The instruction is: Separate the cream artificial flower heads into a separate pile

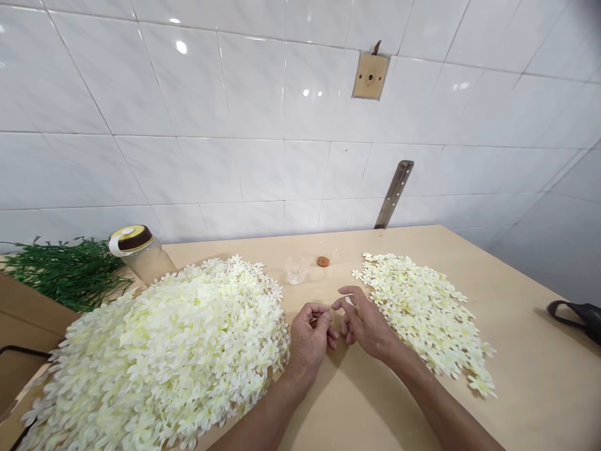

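Note:
Close together over the middle of the table, my two hands meet between two heaps of flowers. My left hand (310, 338) is closed, thumb pressed to the bent index finger; whatever it pinches is too small to make out. Facing it, my right hand (366, 326) has its fingers curled, with a tiny pale bit at the fingertips that I cannot name. A large mound of cream-white artificial flowers (188, 344) lies to the left. A flatter, smaller spread of the same flowers (422, 307) is beside my right hand and forearm.
Beyond my hands are a small clear plastic cup (295, 272) and a round brown piece (322, 261). A lidded bottle (145, 257), green artificial sprigs (70, 269) and a cardboard box (32, 326) stand left. A black strap (575, 316) lies right; a tiled wall (258, 169) borders the table.

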`<act>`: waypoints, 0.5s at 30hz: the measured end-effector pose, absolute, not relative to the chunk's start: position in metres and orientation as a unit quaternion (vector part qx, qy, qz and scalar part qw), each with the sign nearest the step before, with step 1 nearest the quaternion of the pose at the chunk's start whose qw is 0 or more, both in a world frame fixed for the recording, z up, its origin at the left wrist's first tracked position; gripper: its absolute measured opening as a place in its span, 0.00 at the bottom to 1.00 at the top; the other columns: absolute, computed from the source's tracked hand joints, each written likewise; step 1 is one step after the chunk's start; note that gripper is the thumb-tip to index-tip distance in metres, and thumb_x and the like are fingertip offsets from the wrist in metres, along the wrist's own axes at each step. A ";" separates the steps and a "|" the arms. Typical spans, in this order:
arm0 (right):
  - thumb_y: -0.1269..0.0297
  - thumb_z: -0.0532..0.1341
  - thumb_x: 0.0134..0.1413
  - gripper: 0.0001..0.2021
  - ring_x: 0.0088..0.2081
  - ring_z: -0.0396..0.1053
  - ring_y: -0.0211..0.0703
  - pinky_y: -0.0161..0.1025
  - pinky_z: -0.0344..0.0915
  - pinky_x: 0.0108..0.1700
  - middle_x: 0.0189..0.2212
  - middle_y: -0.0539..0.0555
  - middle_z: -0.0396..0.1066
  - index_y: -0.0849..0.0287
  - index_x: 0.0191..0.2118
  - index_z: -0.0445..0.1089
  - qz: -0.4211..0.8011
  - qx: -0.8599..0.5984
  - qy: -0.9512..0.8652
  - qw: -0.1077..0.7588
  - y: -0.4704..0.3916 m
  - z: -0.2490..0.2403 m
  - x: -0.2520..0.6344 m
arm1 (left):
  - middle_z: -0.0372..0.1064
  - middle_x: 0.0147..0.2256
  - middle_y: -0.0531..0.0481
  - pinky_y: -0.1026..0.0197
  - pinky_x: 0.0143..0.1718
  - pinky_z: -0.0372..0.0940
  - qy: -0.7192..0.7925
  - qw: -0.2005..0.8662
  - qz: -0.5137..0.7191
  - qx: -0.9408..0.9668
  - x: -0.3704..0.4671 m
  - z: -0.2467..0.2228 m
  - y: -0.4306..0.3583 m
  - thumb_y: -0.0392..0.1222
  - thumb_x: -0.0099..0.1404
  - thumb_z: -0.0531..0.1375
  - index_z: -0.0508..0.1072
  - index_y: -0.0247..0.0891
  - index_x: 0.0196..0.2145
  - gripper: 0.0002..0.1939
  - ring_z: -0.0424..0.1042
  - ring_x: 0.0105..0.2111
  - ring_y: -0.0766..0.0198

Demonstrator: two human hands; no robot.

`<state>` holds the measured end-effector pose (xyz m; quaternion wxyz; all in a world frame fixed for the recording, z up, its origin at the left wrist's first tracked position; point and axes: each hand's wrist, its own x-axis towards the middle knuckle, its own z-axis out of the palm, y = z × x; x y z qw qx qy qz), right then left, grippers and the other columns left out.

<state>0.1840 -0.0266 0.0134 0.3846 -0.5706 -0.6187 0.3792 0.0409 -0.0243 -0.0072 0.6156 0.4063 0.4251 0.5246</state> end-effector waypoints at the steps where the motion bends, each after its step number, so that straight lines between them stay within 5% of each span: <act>1: 0.48 0.50 0.64 0.17 0.18 0.67 0.35 0.35 0.67 0.20 0.35 0.51 0.73 0.53 0.50 0.58 0.386 -0.575 -0.612 0.381 -0.027 0.014 0.184 | 0.66 0.17 0.56 0.67 0.15 0.61 0.425 0.615 0.525 0.408 0.041 -0.007 -0.024 0.49 0.57 0.62 0.67 0.35 0.34 0.14 0.64 0.14 0.69; 6: 0.45 0.49 0.64 0.21 0.14 0.65 0.36 0.33 0.63 0.18 0.20 0.48 0.72 0.57 0.33 0.68 0.352 -0.601 -0.633 0.338 -0.026 0.022 0.192 | 0.67 0.17 0.55 0.67 0.15 0.61 0.432 0.615 0.513 0.413 0.040 -0.009 -0.022 0.48 0.58 0.62 0.67 0.35 0.35 0.14 0.63 0.13 0.69; 11: 0.49 0.47 0.67 0.24 0.17 0.65 0.37 0.35 0.64 0.28 0.12 0.46 0.65 0.55 0.24 0.65 0.195 -0.614 -0.691 0.326 -0.026 0.031 0.201 | 0.67 0.17 0.54 0.67 0.16 0.60 0.429 0.619 0.513 0.411 0.040 -0.009 -0.023 0.47 0.58 0.62 0.67 0.35 0.35 0.13 0.63 0.13 0.69; 15: 0.50 0.44 0.68 0.24 0.18 0.65 0.37 0.35 0.63 0.27 0.13 0.47 0.64 0.55 0.25 0.65 0.176 -0.618 -0.685 0.343 -0.026 0.030 0.200 | 0.67 0.17 0.54 0.67 0.17 0.60 0.431 0.617 0.514 0.411 0.040 -0.007 -0.024 0.46 0.59 0.61 0.67 0.35 0.35 0.13 0.63 0.13 0.70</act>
